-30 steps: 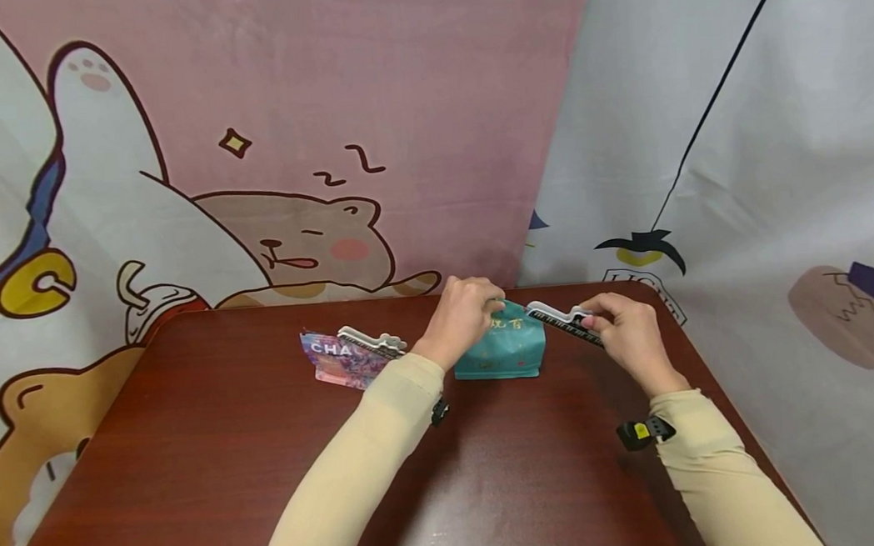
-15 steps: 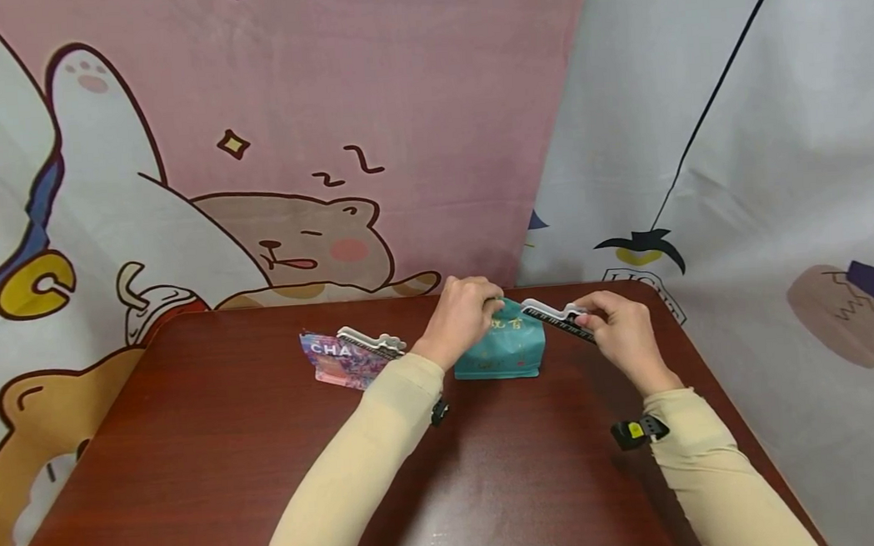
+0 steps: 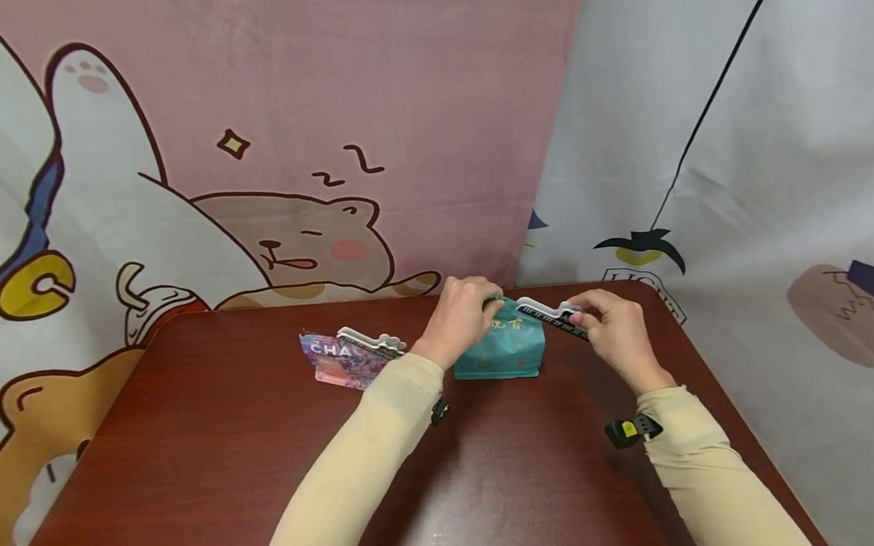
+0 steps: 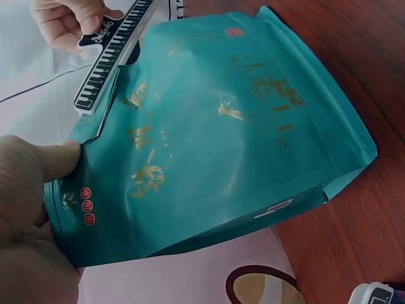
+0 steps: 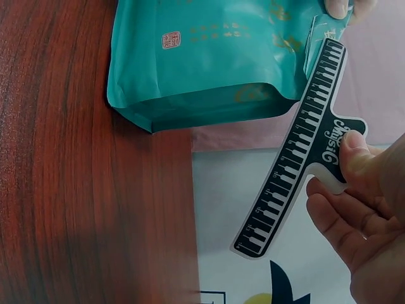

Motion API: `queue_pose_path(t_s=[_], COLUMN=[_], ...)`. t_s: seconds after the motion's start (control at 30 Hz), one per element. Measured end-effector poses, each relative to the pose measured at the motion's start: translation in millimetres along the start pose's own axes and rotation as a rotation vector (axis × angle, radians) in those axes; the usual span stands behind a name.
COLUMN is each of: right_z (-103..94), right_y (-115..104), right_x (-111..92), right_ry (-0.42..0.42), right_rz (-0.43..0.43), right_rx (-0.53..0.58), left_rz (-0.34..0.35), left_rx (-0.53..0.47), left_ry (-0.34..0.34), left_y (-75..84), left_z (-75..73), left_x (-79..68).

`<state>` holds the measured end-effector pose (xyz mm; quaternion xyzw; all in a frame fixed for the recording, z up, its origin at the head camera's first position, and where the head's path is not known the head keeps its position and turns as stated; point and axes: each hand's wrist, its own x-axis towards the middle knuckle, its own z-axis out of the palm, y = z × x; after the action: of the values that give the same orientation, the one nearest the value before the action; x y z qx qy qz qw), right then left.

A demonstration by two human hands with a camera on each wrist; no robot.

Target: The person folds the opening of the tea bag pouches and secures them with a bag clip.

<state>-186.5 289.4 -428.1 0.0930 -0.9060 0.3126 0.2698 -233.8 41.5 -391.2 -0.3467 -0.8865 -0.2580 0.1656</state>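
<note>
A teal foil pouch (image 4: 209, 145) with gold lettering stands on the table, its top edge folded over. My left hand (image 3: 458, 318) pinches that fold at one top corner, with the thumb (image 4: 60, 158) pressed on the front. Between thumb and fingers, my right hand (image 3: 621, 333) grips a black-and-white clip (image 5: 291, 164) printed with piano keys, by its handle. One end of the clip overlaps the folded edge near the pouch's other top corner. The clip's long bar lies slantwise, its far end sticking out past the pouch.
Left of the pouch lies a pink and purple packet (image 3: 337, 367) with a similar piano-key clip (image 3: 371, 342) across its top. The brown table (image 3: 217, 478) ends at a printed cloth backdrop (image 3: 443, 122) behind and to the right.
My right hand has moved slightly left with the piano-key clip, bringing its end over the folded top of the pouch. My left hand and the pouch have stayed in place.
</note>
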Motion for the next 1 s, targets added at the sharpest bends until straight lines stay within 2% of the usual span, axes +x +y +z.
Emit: queue_pose_path(t_s=[0.2, 0.47, 0.87, 1.0], right_z=[0.4, 3.3, 3.9, 3.3], right_y=[-1.8, -7.3, -9.8, -10.4], right_x=[0.0, 3.5, 4.1, 4.0], right_ry=[-0.018, 0.0, -0.01, -0.007], right_rz=[0.023, 0.002, 0.02, 0.005], right_rx=[0.016, 0.023, 0.035, 0.031], left_rz=[-0.002, 0.003, -0.019, -0.029], left_rx=[0.001, 0.003, 0.003, -0.027], left_ry=[-0.008, -0.002, -0.022, -0.001], left_y=[-1.6, -0.6, 0.7, -1.4], left_z=[0.6, 0.3, -0.5, -1.3], left_x=[0.2, 0.6, 0.6, -0.4])
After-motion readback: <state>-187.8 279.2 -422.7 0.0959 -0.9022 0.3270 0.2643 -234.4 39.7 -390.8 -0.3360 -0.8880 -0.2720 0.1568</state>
